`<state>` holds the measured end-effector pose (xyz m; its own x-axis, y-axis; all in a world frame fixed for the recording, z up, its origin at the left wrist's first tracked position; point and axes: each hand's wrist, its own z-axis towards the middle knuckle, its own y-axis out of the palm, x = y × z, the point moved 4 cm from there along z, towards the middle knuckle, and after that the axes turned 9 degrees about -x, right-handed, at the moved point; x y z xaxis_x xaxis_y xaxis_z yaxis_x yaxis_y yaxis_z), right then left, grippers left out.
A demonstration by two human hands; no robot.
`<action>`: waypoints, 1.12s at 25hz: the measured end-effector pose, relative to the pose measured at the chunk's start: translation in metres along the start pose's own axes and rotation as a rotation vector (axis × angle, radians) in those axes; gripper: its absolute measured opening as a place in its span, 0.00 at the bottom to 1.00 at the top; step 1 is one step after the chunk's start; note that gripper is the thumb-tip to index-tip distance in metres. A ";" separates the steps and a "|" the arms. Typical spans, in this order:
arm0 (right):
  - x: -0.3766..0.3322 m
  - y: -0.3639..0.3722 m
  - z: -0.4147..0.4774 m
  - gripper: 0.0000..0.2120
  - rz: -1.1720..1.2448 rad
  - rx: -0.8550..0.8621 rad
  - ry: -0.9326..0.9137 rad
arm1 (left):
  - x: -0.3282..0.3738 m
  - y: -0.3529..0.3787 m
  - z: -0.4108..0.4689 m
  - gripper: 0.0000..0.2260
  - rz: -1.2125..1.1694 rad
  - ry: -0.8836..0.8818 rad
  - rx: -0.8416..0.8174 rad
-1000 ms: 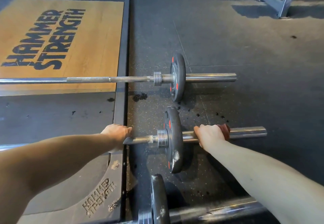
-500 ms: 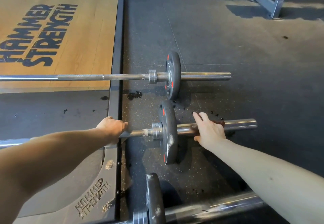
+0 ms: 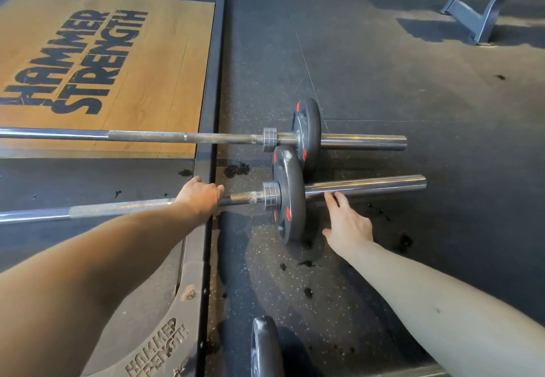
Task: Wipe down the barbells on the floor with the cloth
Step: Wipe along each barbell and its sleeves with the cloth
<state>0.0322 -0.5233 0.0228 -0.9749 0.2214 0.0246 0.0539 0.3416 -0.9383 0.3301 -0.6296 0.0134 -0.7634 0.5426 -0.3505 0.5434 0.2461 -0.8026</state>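
Dark rubber floor point(image 3: 383, 67) beside a wooden platform point(image 3: 132, 61). Nearest, just a plate point(image 3: 265, 347) at the bottom edge; next, the middle barbell point(image 3: 365, 185) lying crosswise, left to right, shaft gripped by the left hand point(image 3: 200, 196), right hand point(image 3: 348, 223) flat and open, fingertips point(image 3: 328, 197) at the near side of its bare end. No cloth in sight, so probably to be found before wiping along that axis; far barbell point(image 3: 177, 136) parallel beyond.
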 end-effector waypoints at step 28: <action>-0.047 -0.045 -0.061 0.29 0.544 0.117 0.187 | -0.018 0.026 -0.059 0.25 -0.371 -0.087 -0.033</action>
<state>0.0884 -0.4935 0.0850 -0.7582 0.4979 -0.4210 0.5018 0.0331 -0.8644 0.3790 -0.5857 0.0275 -0.9362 0.3423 -0.0800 0.2347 0.4393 -0.8671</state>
